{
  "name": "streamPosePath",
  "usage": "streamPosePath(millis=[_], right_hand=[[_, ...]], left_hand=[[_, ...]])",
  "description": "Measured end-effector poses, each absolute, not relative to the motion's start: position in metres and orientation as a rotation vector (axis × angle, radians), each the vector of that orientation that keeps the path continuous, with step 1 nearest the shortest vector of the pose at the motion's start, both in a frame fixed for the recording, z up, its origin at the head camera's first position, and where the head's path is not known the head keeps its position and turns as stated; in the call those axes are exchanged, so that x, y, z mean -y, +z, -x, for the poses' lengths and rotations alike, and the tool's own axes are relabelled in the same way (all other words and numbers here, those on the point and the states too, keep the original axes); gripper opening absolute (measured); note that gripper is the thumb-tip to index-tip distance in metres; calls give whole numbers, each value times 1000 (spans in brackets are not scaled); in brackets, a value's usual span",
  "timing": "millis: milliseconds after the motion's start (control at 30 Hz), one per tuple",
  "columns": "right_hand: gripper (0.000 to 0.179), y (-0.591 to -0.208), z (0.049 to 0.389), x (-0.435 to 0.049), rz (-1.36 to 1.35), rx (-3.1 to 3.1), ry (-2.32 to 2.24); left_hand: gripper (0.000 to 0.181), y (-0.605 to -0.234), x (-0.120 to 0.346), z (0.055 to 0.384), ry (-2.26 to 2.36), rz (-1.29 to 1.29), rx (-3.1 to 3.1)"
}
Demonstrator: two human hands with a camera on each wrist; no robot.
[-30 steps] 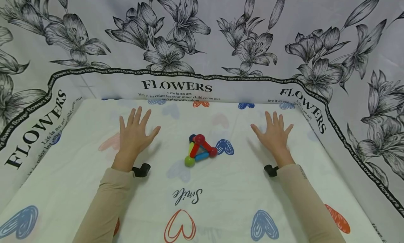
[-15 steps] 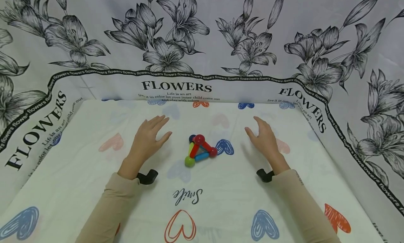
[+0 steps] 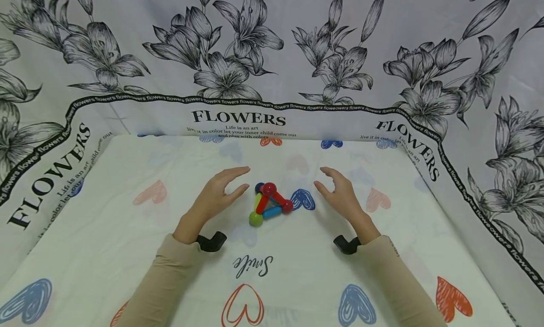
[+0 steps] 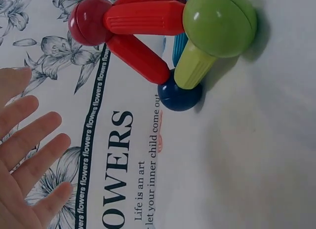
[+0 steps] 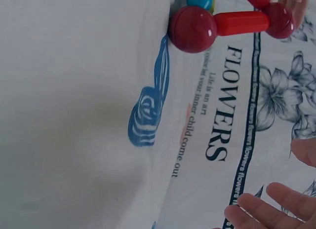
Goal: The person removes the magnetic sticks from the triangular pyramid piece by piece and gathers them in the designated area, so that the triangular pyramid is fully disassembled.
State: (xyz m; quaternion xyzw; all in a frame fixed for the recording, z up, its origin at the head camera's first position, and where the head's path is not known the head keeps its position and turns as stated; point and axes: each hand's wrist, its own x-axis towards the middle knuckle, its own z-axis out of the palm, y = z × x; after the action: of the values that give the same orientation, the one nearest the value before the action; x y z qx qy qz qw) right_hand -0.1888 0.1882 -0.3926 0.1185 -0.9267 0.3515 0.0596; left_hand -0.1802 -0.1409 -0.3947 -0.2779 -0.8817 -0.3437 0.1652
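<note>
Pyramid (image 3: 262, 203) of coloured rods and balls stands on the worktop (image 3: 293, 265) in my head view, between the left hand (image 3: 216, 195) and the right hand (image 3: 341, 195), touching neither. I judge it steady because 3 balls form its base: green (image 3: 255, 218), dark blue (image 3: 259, 188) and red; a 4th, also red, makes the peak. Both hands are empty, thumbs held away from the fingers, palms turned inward; that gap presumably leaves the frame room on either side.

On my left wrist view, the fingers are spread well apart from the rods, the green ball looming largest, probably because that corner lies nearest the camera.

My right wrist view puts the base's red ball (image 5: 192, 29) near the top edge; fingertips show at lower right, holding nothing, the palm cropped.
</note>
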Motion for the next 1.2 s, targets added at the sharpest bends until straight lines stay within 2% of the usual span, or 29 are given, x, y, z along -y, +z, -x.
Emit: streamPosePath(millis=[633, 1200], right_hand=[[38, -401, 184, -147, -565, 2746, 1496], [33, -414, 183, -117, -652, 2773, 1583]], left_hand=[[46, -411, 107, 189, -1367, 931, 2479], [39, -422, 99, 190, -1476, 1023, 2374]])
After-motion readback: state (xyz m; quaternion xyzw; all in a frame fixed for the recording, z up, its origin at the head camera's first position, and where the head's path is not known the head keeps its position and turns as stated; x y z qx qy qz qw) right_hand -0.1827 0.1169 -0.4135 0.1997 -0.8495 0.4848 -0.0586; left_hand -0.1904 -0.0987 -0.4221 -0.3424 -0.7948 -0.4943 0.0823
